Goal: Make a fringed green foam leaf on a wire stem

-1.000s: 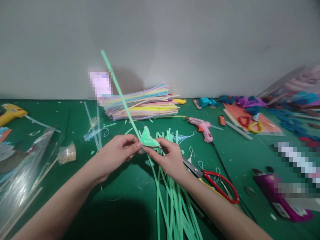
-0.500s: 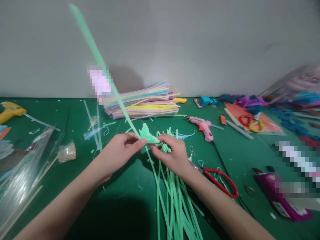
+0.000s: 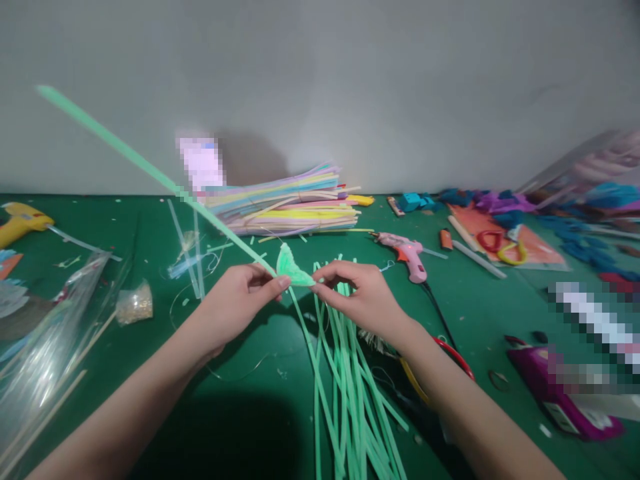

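Nearest: loose green strips (image 3: 345, 373) on the surface, 5 o'clock from the piece. Left hand (image 3: 243, 293) grip pinched on green piece (image 3: 294, 268), lower left corner; right hand (image 3: 367, 293) grip looks closed on its right tip. Piece sits between them: 2 o'clock from left grip, 10 from right. Long axis 11–5. Curved wedge, bright mint, ridged. Long strip (image 3: 150, 165) leaves left grip, closer hand, toward 10 o'clock, far end free.
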Available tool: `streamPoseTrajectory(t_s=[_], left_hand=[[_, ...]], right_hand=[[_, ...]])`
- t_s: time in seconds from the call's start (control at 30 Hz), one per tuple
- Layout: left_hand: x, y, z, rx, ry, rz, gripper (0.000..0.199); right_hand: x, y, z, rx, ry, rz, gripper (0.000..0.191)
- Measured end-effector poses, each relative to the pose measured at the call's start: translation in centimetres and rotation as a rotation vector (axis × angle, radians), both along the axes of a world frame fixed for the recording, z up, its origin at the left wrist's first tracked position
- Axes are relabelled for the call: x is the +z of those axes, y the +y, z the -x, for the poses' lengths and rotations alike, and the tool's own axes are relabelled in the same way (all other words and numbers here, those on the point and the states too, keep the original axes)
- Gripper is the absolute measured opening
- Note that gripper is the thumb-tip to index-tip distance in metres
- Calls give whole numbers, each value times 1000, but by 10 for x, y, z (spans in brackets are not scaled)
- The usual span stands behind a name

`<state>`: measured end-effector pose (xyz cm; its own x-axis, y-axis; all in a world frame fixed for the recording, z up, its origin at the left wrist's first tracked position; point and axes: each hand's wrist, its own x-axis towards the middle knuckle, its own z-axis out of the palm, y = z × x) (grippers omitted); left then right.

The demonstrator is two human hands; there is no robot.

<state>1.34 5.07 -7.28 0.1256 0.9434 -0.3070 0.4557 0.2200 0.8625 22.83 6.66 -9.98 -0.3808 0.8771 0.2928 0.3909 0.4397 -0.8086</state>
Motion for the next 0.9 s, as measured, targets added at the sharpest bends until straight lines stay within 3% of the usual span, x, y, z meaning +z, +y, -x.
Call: streamPoseTrajectory(t_s=[0.27,0.47,0.77,0.9], left_hand=[[0,1,0,9,39,-33,38],[3,2,-2,25,56,-20,38],[4,2,-4,51,44,-51,36],[4,1,-3,52,45,-49,36]], right_hand=[[5,-3,1,41,394,516,18],[7,-4,1,71,510,592,18],[6,-3,0,94,517,625,17],[1,-1,1,102,644,783,17]])
